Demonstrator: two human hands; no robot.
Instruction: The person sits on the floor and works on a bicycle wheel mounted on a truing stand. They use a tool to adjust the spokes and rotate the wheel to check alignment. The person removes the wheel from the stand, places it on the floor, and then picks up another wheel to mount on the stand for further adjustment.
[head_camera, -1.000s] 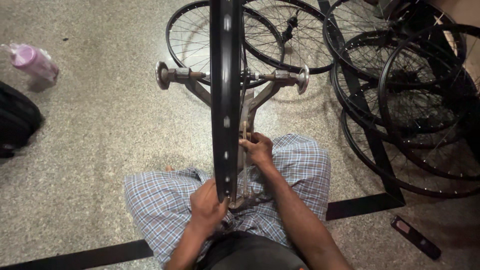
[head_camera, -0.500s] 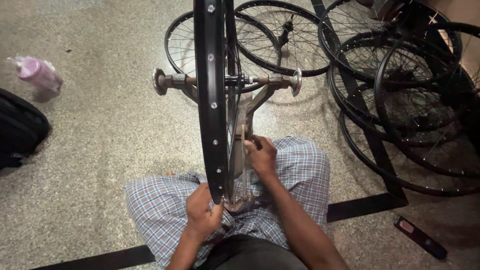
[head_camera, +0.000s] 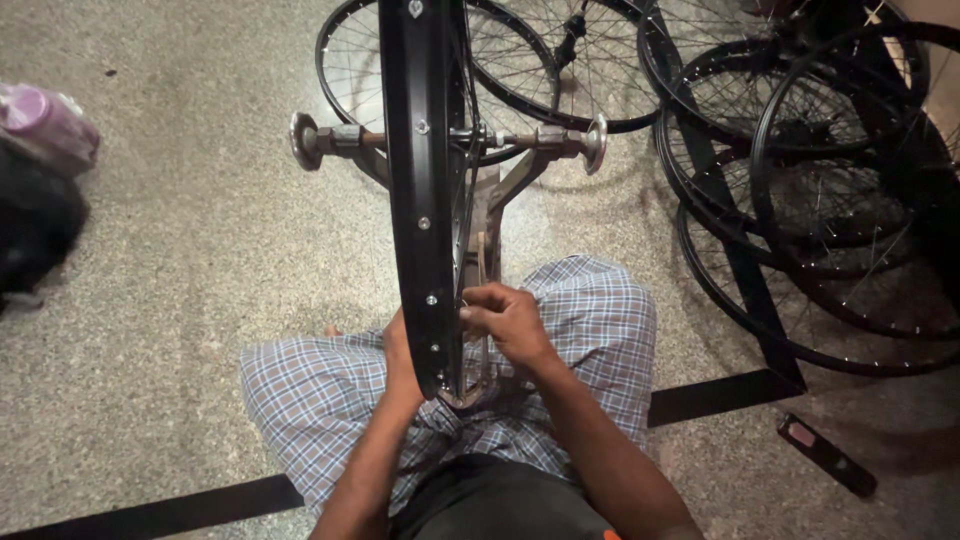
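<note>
Sitting on a speckled floor (head_camera: 200, 250), the person has plaid-clad legs (head_camera: 310, 390) spread either side of a metal stand (head_camera: 500, 200). Big pile of loose wheels (head_camera: 820, 200) leans against a dark frame at the far right, pretty much filling that corner. One more wheel (head_camera: 520, 60) lies flat on the floor behind the stand.

Main thing is the black rim (head_camera: 422, 190), clamped upright in the stand by its axle, edge-on to the camera, running from the top of the view down to the lap. Spokes (head_camera: 465, 190) show just right of it.

Left hand (head_camera: 398, 345) is on the near left side of the rim, mostly hidden behind it, so can't tell how it's gripping, only that it's touching the rim. Right hand (head_camera: 510, 320) is just right of the rim, fingers pinched narrow at the spokes; something small may be in there, can't make it out.

Black bag (head_camera: 35, 230) and a pink bottle (head_camera: 45, 120) sit at the far left edge. Small flat dark gadget (head_camera: 825, 455) lies on the floor near right.
</note>
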